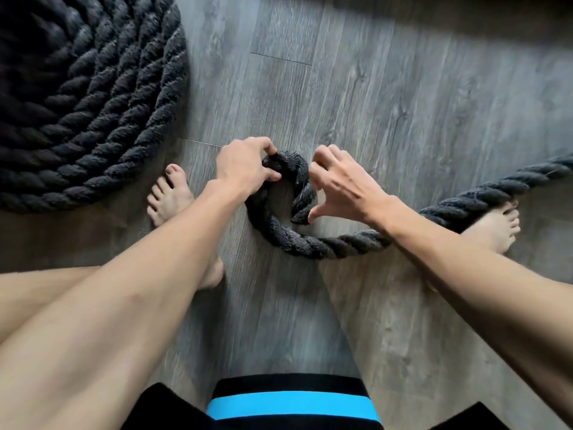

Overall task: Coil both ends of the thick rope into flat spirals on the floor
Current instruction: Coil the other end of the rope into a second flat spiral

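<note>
My left grip (245,166) clenched the top of the rope (288,240) loop on the floor (403,103), right grip (341,187) pinched its end just beside; finished spiral (77,103) sat well left.

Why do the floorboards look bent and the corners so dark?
Head view: the wide-angle lens bows the floor planks and dims the corners; the rope spiral top left sits in shadow; the left hand and right hand on the rope loop look slightly blurred.
</note>
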